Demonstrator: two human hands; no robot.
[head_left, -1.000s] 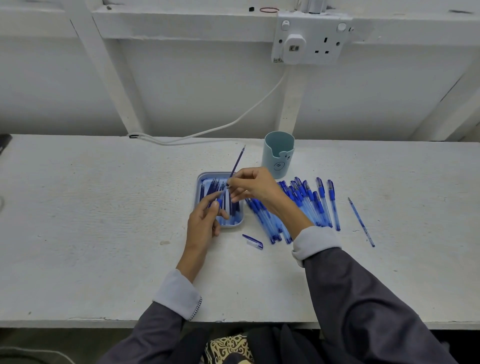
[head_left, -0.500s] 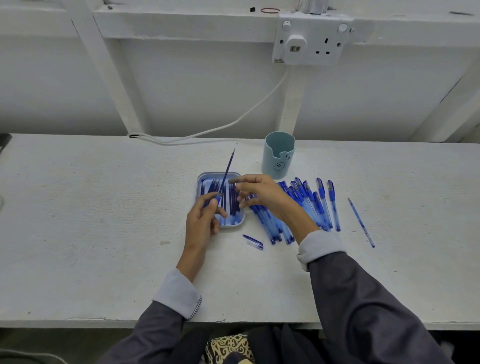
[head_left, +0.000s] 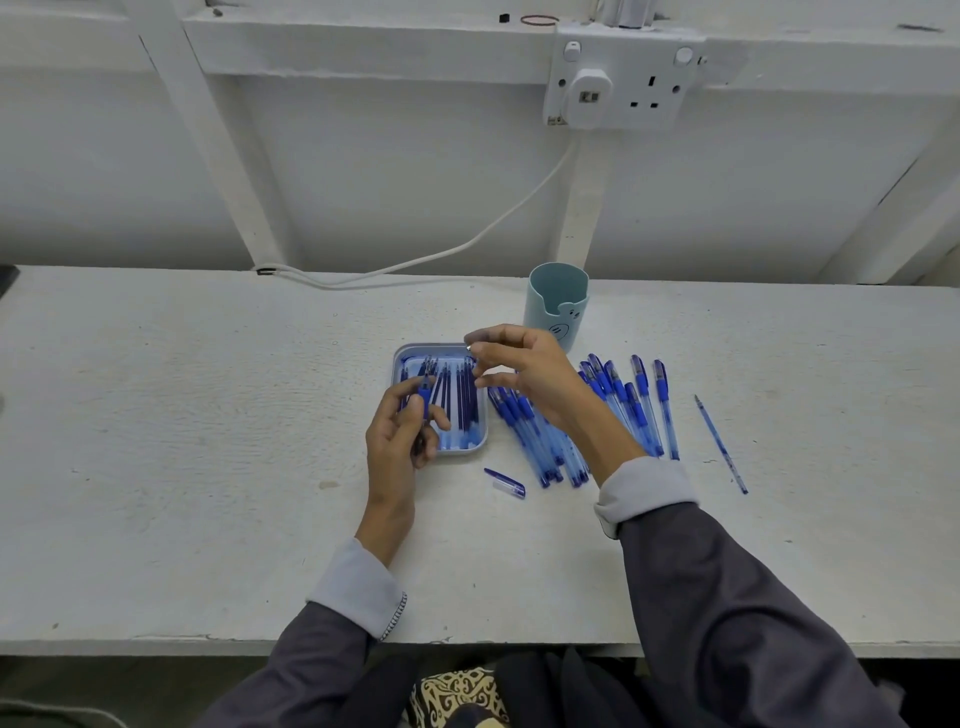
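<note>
A light-blue tray (head_left: 400, 358) on the white table holds several dark blue refills (head_left: 462, 400). My left hand (head_left: 397, 441) hovers at the tray's near left corner and grips a short blue pen piece (head_left: 426, 399) between thumb and fingers. My right hand (head_left: 524, 371) hangs over the tray's far right corner with its fingers loosely curved and thumb and forefinger apart; I see nothing held in it. A pile of several blue pens (head_left: 631, 400) lies right of the tray, partly under my right wrist.
A teal cup (head_left: 557, 299) stands just behind my right hand. A loose pen cap (head_left: 505, 483) lies near the tray's front. One thin refill (head_left: 721, 444) lies alone at the right. A white cable (head_left: 415, 260) runs along the table's back edge to a wall socket (head_left: 623, 78).
The long refill passed from my right hand to my left and no longer sticks up. My right hand let go and lifted toward the tray's far corner.
</note>
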